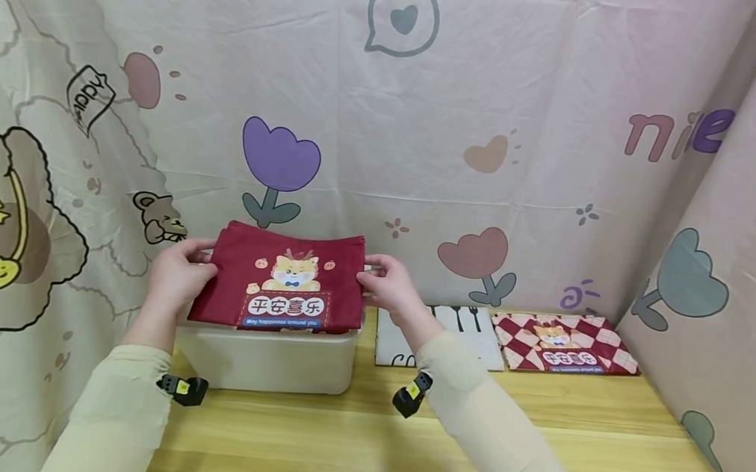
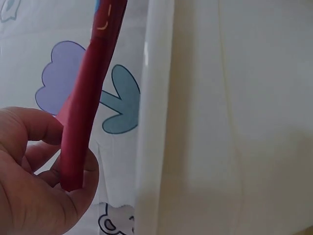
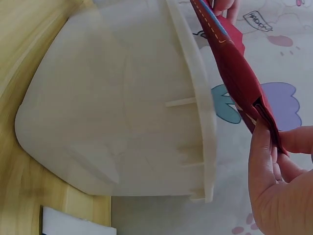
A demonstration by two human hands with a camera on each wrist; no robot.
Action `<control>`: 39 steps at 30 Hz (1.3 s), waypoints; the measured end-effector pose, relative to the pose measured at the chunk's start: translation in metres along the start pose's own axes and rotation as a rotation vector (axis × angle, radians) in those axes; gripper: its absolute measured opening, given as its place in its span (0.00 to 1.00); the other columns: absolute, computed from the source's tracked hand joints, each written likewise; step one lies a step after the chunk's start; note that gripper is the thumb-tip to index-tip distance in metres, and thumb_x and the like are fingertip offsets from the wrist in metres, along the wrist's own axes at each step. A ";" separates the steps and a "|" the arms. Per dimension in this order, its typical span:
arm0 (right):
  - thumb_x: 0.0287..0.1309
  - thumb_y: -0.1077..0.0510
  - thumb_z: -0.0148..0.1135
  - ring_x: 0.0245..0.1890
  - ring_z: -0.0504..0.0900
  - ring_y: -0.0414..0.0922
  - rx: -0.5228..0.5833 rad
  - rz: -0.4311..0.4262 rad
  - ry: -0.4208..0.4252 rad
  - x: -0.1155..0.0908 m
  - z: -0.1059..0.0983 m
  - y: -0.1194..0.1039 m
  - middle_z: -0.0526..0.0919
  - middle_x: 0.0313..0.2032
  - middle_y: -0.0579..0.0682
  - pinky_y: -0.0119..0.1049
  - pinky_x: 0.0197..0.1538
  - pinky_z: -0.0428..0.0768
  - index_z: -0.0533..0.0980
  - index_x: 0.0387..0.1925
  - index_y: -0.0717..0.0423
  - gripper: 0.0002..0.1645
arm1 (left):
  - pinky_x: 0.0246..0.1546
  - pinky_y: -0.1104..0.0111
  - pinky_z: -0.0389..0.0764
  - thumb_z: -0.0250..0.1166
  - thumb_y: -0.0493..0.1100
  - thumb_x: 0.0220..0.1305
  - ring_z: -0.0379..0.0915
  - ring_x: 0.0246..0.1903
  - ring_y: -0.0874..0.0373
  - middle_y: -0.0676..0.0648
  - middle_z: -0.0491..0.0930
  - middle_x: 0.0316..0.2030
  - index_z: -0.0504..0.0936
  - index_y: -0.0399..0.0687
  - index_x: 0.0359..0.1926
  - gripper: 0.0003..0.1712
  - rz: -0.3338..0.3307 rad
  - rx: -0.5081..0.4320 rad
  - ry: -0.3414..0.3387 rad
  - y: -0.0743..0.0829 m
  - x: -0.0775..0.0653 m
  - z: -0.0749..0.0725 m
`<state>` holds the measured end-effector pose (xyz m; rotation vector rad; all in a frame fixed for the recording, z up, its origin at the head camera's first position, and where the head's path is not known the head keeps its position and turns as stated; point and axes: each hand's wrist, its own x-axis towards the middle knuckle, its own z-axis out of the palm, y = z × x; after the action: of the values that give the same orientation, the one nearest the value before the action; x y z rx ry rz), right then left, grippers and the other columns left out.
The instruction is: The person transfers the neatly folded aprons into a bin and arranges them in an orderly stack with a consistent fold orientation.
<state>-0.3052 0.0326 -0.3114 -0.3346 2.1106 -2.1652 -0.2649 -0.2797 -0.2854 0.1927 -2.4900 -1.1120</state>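
A folded red cloth [image 1: 341, 270] with a cartoon dog and white lettering is stretched between the two hands, over a white plastic bin [image 1: 272, 362]. The left hand [image 1: 175, 278] pinches its left edge, thumb on the near face and fingers behind. At the opposite edge the right hand [image 1: 395, 290] pinches it the same way. Seen from the left wrist, the cloth [image 2: 78, 112] is edge-on, apart from the bin's rim [image 2: 154, 117]. In the right wrist view, its layered end [image 3: 266, 120] sits between thumb and fingers. The bin's inside is hidden in the head view.
Right of the bin, a white folded cloth [image 1: 439, 339] with dark cutlery prints lies on the wooden table [image 1: 305, 447]. Beside it lies a red-and-pink checked folded cloth [image 1: 511, 334] with a similar dog print. A printed curtain [image 1: 388, 117] hangs behind and along both sides.
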 end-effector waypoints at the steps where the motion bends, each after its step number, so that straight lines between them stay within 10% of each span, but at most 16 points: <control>1: 0.66 0.69 0.56 0.31 0.82 0.44 -0.003 0.001 0.001 0.001 0.001 0.001 0.78 0.37 0.57 0.43 0.38 0.85 0.71 0.60 0.68 0.22 | 0.34 0.72 0.72 0.58 0.32 0.60 0.72 0.46 0.46 0.33 0.77 0.48 0.74 0.34 0.64 0.29 -0.009 -0.001 -0.006 -0.001 0.001 0.000; 25: 0.67 0.66 0.58 0.39 0.84 0.52 -0.163 0.044 0.042 0.022 0.023 0.000 0.80 0.42 0.60 0.44 0.41 0.85 0.72 0.61 0.65 0.22 | 0.37 0.59 0.78 0.57 0.35 0.66 0.72 0.49 0.38 0.30 0.74 0.55 0.71 0.33 0.66 0.28 -0.113 0.053 -0.052 -0.008 0.020 -0.005; 34: 0.64 0.63 0.60 0.51 0.80 0.53 -0.648 -0.181 0.049 0.021 0.011 0.002 0.81 0.50 0.61 0.42 0.53 0.80 0.71 0.62 0.66 0.26 | 0.51 0.44 0.73 0.54 0.40 0.66 0.70 0.52 0.31 0.24 0.72 0.55 0.67 0.26 0.64 0.29 -0.008 0.241 -0.152 -0.014 0.017 -0.011; 39: 0.64 0.62 0.60 0.51 0.80 0.53 -0.662 -0.244 0.037 0.018 -0.005 0.007 0.82 0.50 0.60 0.43 0.55 0.79 0.71 0.62 0.65 0.26 | 0.51 0.42 0.73 0.55 0.41 0.66 0.70 0.52 0.29 0.23 0.74 0.52 0.68 0.23 0.60 0.29 0.068 0.282 -0.194 -0.018 0.011 -0.008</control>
<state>-0.3243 0.0337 -0.3171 -0.6290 2.8892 -1.4981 -0.2718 -0.3003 -0.2908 0.0818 -2.7992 -0.7813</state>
